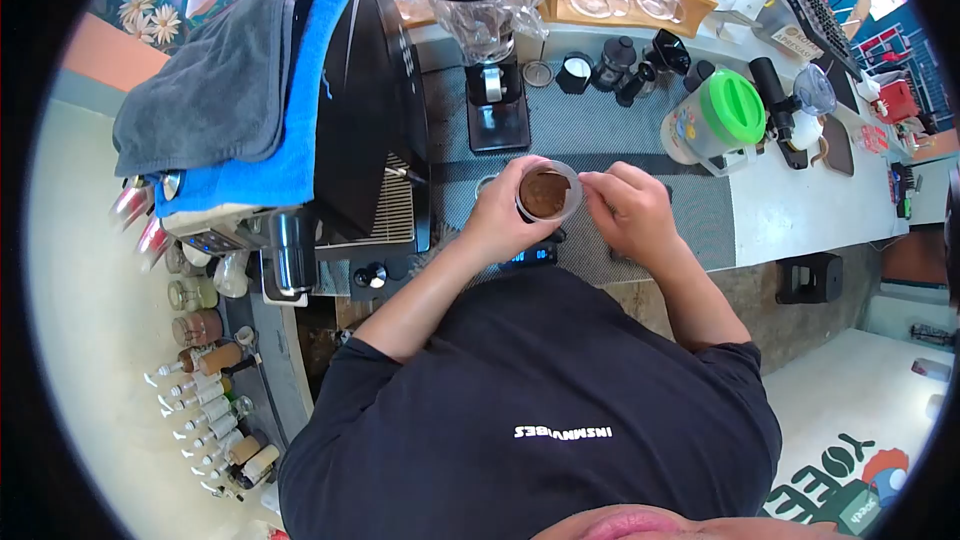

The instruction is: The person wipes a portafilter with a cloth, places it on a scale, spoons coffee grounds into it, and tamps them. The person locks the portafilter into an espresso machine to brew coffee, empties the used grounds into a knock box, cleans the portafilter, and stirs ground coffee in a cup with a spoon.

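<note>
My left hand (497, 212) is wrapped round a clear cup (573, 202), tilted so that its open mouth shows. Inside lies a brown powder that looks like ground coffee (545, 194). At the cup's right rim my right hand (634, 212) has its fingers closed in a pinch. Whatever sits between those fingertips, if anything, is too small to make out. Just below the cup is a black digital scale (533, 255) with lit blue figures, partly hidden by my left hand and shirt.
A coffee grinder (497, 90) stands behind the cup. On the left is a black espresso machine (365, 110) draped with a grey towel (215, 90) and a blue towel (310, 120). A green-lidded jug (715, 120) stands right, and syrup bottles (215, 410) line the lower left.
</note>
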Tool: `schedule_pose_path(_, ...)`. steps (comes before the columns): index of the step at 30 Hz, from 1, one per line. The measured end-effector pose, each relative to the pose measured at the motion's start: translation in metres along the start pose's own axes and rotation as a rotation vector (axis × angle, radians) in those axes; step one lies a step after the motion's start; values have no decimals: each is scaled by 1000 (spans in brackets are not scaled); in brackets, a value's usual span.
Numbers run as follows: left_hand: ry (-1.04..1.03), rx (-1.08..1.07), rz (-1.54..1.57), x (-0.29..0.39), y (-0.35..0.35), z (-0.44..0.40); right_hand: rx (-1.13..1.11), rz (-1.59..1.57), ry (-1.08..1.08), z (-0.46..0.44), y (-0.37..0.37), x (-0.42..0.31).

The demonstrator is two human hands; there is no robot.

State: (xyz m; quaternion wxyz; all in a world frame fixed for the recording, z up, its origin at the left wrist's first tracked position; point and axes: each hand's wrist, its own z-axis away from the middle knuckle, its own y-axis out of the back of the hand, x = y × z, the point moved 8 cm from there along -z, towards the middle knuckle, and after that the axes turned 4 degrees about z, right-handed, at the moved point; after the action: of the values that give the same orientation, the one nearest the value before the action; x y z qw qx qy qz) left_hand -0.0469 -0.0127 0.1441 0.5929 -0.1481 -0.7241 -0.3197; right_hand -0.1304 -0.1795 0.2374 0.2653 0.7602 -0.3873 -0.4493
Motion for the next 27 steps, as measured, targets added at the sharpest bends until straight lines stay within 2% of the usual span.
schedule_pose_path(2,-60,28,-92,15,2,14,-100,2,15,5,-20,-12)
schedule_pose_path(5,-75,89,-111,24,9,29,-116,-214,-53,6,-40,-21)
schedule_pose_path(6,-65,112,-94,18,12,33,-40,-246,-36,2,-37,-25)
schedule_pose_path(9,-53,169,-29,10,21,43,-99,-287,-143,-9,-30,-34)
schedule_pose_path(13,-37,126,-32,8,29,49,-119,-312,-56,-15,-23,-51)
schedule_pose_path(16,-71,141,-15,13,32,51,-160,-178,49,-13,-40,-56)
schedule_pose_path(19,-113,109,-55,13,31,54,-206,-300,-152,-2,-71,-36)
schedule_pose_path(22,-102,129,-23,8,36,62,-307,-446,-607,10,-74,-18)
schedule_pose_path(24,-107,147,-8,4,39,65,-246,-458,-441,7,-69,-29)
schedule_pose_path(27,30,78,171,-2,39,69,-206,-417,-199,0,-54,-44)
